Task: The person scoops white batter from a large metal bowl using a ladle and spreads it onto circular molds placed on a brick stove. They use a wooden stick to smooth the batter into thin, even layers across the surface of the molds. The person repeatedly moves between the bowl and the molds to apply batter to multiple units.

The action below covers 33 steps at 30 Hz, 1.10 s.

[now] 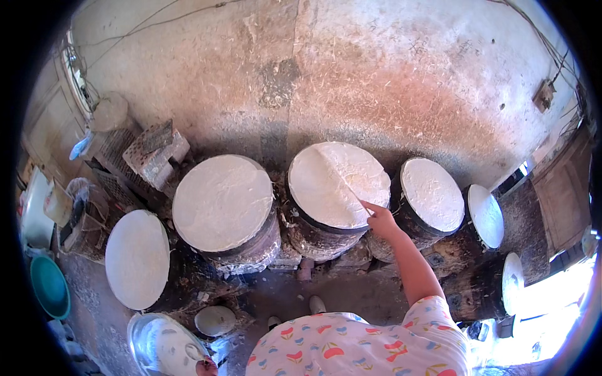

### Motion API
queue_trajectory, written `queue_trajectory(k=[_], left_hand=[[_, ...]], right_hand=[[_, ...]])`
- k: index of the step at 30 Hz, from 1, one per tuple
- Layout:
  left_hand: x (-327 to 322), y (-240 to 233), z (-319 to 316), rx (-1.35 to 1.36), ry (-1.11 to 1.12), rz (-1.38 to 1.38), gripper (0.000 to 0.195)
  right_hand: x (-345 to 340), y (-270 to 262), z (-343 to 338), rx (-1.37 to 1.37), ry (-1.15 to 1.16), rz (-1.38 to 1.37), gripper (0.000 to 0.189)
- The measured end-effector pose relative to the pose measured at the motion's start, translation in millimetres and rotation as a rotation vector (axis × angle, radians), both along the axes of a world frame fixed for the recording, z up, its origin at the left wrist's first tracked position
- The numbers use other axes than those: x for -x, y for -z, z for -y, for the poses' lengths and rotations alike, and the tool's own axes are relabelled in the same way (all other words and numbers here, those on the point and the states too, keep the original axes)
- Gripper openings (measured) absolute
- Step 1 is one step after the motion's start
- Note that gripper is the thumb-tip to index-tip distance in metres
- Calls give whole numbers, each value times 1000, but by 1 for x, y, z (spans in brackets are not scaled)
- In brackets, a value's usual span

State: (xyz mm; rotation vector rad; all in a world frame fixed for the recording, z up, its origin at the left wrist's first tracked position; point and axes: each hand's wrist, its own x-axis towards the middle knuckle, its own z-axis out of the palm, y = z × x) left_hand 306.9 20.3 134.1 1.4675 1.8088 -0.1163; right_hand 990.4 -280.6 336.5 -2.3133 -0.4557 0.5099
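Observation:
My right hand (382, 221) grips one end of a thin, straight-edged scraper (349, 187), which lies across the white layer on a round griddle (316, 185). Left of the scraper the layer looks smooth; to its right (364, 171) it is rougher and lumpier. This griddle tops a dark, crusted drum (312, 242). At the bottom edge, partly cut off, my left hand (206, 366) holds what looks like a ladle (193, 351) over a metal basin (157, 345) containing pale material.
More white-topped round griddles stand to the left (223, 202) and right (432, 195), in a curve around me. A small round stool-like surface (215, 321) is near the basin. A teal tub (50, 287), a perforated block (157, 152) and a stained wall (282, 84) surround the work area.

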Motion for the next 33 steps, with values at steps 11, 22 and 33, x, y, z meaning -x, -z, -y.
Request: queue_trajectory(k=[11,22,33], left_hand=[[-1,-3,3,-1,0,2,42],[-4,-1,11,-4,-6,14,41],[-16,-9,16,-24,7,1,40]], right_hand=[[-66,23,-18,277,40,313,60],[-22,15,19,121,-129,303,64],[-4,8,57,-36,0,306,63]])
